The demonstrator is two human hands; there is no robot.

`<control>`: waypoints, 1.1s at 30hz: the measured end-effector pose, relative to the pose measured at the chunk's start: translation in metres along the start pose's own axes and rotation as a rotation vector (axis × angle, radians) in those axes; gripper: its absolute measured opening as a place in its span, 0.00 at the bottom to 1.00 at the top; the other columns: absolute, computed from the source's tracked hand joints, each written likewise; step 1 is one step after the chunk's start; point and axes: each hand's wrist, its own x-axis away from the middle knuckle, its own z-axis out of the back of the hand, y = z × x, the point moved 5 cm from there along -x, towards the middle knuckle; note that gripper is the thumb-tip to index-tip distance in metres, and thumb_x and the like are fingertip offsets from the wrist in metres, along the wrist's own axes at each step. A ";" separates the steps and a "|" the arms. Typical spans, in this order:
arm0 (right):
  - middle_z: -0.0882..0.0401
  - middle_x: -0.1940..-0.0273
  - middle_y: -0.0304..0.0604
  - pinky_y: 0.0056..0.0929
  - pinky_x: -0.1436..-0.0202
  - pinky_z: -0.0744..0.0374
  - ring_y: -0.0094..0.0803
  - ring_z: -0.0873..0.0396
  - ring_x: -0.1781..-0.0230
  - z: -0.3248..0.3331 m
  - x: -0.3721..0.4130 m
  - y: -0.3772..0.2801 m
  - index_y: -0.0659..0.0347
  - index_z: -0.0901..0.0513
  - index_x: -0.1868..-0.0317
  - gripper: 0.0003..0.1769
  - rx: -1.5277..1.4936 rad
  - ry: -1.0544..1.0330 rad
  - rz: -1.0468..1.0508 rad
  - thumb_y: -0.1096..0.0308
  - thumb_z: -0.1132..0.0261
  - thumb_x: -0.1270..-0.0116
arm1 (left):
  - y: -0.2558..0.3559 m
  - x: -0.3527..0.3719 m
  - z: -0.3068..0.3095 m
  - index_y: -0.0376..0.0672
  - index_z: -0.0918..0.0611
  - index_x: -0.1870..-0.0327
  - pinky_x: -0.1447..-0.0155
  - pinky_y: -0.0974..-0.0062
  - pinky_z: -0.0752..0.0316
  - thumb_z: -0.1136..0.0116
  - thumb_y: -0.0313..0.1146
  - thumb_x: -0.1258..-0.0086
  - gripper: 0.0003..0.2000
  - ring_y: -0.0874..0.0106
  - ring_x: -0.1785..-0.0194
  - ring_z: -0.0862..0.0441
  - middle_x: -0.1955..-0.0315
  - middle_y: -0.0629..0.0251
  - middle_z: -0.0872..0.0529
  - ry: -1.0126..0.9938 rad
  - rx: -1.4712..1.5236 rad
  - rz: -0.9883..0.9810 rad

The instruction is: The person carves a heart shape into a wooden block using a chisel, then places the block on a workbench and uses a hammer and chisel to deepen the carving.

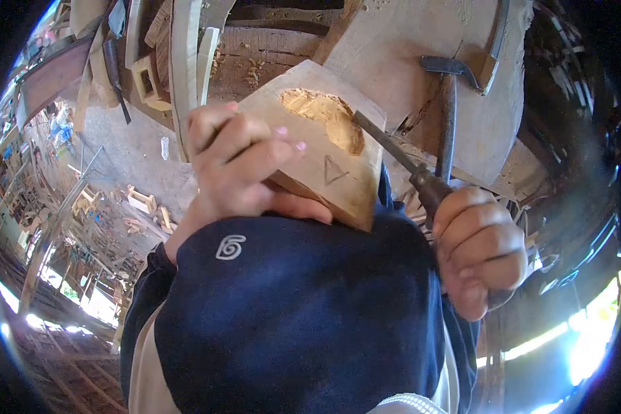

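Note:
A wooden block [310,162] rests tilted close against the dark blue shirt. Its upper face has a rough carved hollow [334,117] and a pencilled triangle mark below it. My left hand [238,162] grips the block's left side, thumb under the near edge and fingers bent over the top face. In my right hand [479,245] is a chisel [390,141], fingers wrapped around its dark handle. The blade points up and left, its tip at the right rim of the hollow.
A hammer [447,103] lies on the thick wooden slab [490,124] beyond the block. Boards [185,62] stand at the upper left, near a small wooden frame [147,83]. Wood scraps [141,200] litter the floor at left.

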 end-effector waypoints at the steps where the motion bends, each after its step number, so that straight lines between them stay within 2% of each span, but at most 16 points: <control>1: 0.25 0.79 0.38 0.38 0.75 0.22 0.34 0.24 0.81 0.001 0.000 0.008 0.61 0.25 0.74 0.05 0.011 0.000 -0.021 0.79 0.38 0.45 | 0.001 0.000 0.000 0.55 0.17 0.70 0.46 0.65 0.35 0.31 0.72 0.65 0.31 0.67 0.58 0.30 0.69 0.77 0.22 0.007 -0.006 0.000; 3: 0.25 0.79 0.38 0.38 0.75 0.22 0.34 0.25 0.81 -0.006 -0.005 0.003 0.61 0.25 0.74 0.06 0.011 -0.001 -0.033 0.79 0.37 0.44 | 0.003 0.001 0.001 0.56 0.17 0.70 0.47 0.65 0.34 0.31 0.72 0.66 0.31 0.68 0.58 0.30 0.70 0.77 0.22 -0.008 0.003 0.014; 5: 0.31 0.83 0.37 0.28 0.79 0.26 0.28 0.31 0.86 -0.017 -0.011 -0.019 0.58 0.32 0.77 0.10 0.117 0.021 0.182 0.71 0.39 0.42 | 0.003 0.001 0.000 0.57 0.17 0.69 0.47 0.66 0.34 0.30 0.72 0.67 0.31 0.68 0.58 0.30 0.70 0.78 0.22 0.013 0.001 0.021; 7: 0.30 0.83 0.37 0.29 0.79 0.25 0.27 0.31 0.87 -0.016 -0.010 -0.019 0.57 0.31 0.77 0.09 0.063 0.011 0.141 0.72 0.40 0.42 | 0.000 0.005 0.001 0.57 0.17 0.69 0.47 0.66 0.34 0.30 0.71 0.68 0.31 0.68 0.59 0.30 0.71 0.78 0.22 0.025 0.000 0.029; 9: 0.27 0.81 0.40 0.33 0.76 0.19 0.32 0.26 0.83 -0.013 -0.004 0.010 0.62 0.26 0.76 0.10 0.028 0.001 0.036 0.74 0.32 0.43 | -0.003 0.008 0.001 0.58 0.17 0.69 0.46 0.65 0.34 0.29 0.71 0.69 0.31 0.69 0.59 0.29 0.70 0.78 0.22 0.015 0.008 0.007; 12: 0.27 0.82 0.40 0.34 0.78 0.20 0.32 0.27 0.84 -0.017 -0.009 0.006 0.63 0.26 0.76 0.10 0.067 -0.071 0.019 0.73 0.32 0.42 | -0.006 0.010 0.003 0.58 0.16 0.68 0.46 0.65 0.34 0.28 0.70 0.71 0.31 0.69 0.59 0.28 0.70 0.78 0.21 0.008 0.013 -0.002; 16: 0.27 0.82 0.44 0.38 0.80 0.24 0.36 0.28 0.85 -0.017 -0.014 -0.019 0.66 0.26 0.76 0.07 -0.055 -0.109 0.169 0.76 0.35 0.48 | -0.003 0.009 0.003 0.57 0.16 0.68 0.45 0.65 0.34 0.27 0.69 0.72 0.31 0.69 0.58 0.28 0.69 0.78 0.21 0.012 0.020 0.031; 19: 0.27 0.82 0.43 0.35 0.82 0.25 0.36 0.28 0.85 -0.016 -0.006 0.024 0.66 0.27 0.76 0.07 -0.056 -0.074 0.128 0.76 0.35 0.48 | -0.004 0.011 0.002 0.57 0.16 0.68 0.46 0.65 0.34 0.27 0.69 0.73 0.32 0.69 0.58 0.28 0.69 0.78 0.21 0.002 0.013 -0.029; 24: 0.27 0.82 0.44 0.38 0.81 0.26 0.37 0.28 0.86 -0.022 -0.018 -0.007 0.67 0.25 0.76 0.06 -0.052 -0.077 0.178 0.79 0.35 0.54 | -0.005 0.013 0.004 0.57 0.16 0.68 0.45 0.64 0.34 0.27 0.68 0.73 0.32 0.69 0.58 0.28 0.69 0.77 0.21 0.024 0.024 -0.034; 28: 0.28 0.82 0.44 0.37 0.80 0.26 0.38 0.28 0.86 -0.018 -0.010 0.028 0.67 0.24 0.76 0.07 -0.078 -0.145 0.146 0.80 0.34 0.56 | -0.009 0.016 0.005 0.56 0.16 0.68 0.44 0.64 0.34 0.26 0.67 0.74 0.32 0.68 0.57 0.28 0.69 0.77 0.22 0.001 0.027 -0.045; 29: 0.28 0.82 0.44 0.37 0.80 0.26 0.38 0.28 0.86 -0.017 -0.011 0.027 0.67 0.24 0.76 0.07 -0.077 -0.149 0.153 0.80 0.34 0.56 | -0.012 0.017 0.006 0.56 0.16 0.68 0.44 0.63 0.34 0.25 0.67 0.74 0.32 0.68 0.57 0.28 0.69 0.77 0.22 -0.017 0.033 -0.039; 31: 0.26 0.81 0.43 0.35 0.77 0.26 0.33 0.27 0.83 -0.018 -0.009 0.022 0.64 0.26 0.73 0.04 0.004 -0.139 0.132 0.76 0.38 0.45 | -0.011 0.017 0.006 0.55 0.16 0.68 0.43 0.63 0.34 0.25 0.66 0.74 0.32 0.67 0.56 0.28 0.69 0.77 0.22 -0.045 0.048 -0.041; 32: 0.26 0.81 0.43 0.35 0.77 0.26 0.33 0.27 0.83 -0.019 -0.010 0.014 0.64 0.26 0.73 0.04 0.008 -0.142 0.138 0.76 0.38 0.45 | -0.009 0.016 0.006 0.55 0.15 0.67 0.43 0.63 0.34 0.24 0.65 0.73 0.31 0.67 0.56 0.28 0.69 0.77 0.22 -0.030 0.050 -0.042; 33: 0.27 0.81 0.44 0.36 0.78 0.26 0.35 0.28 0.84 -0.020 -0.011 0.001 0.66 0.25 0.74 0.05 -0.038 -0.124 0.173 0.78 0.36 0.50 | -0.007 0.015 0.006 0.55 0.15 0.67 0.43 0.63 0.34 0.24 0.64 0.73 0.31 0.67 0.56 0.28 0.69 0.77 0.22 -0.016 0.051 -0.040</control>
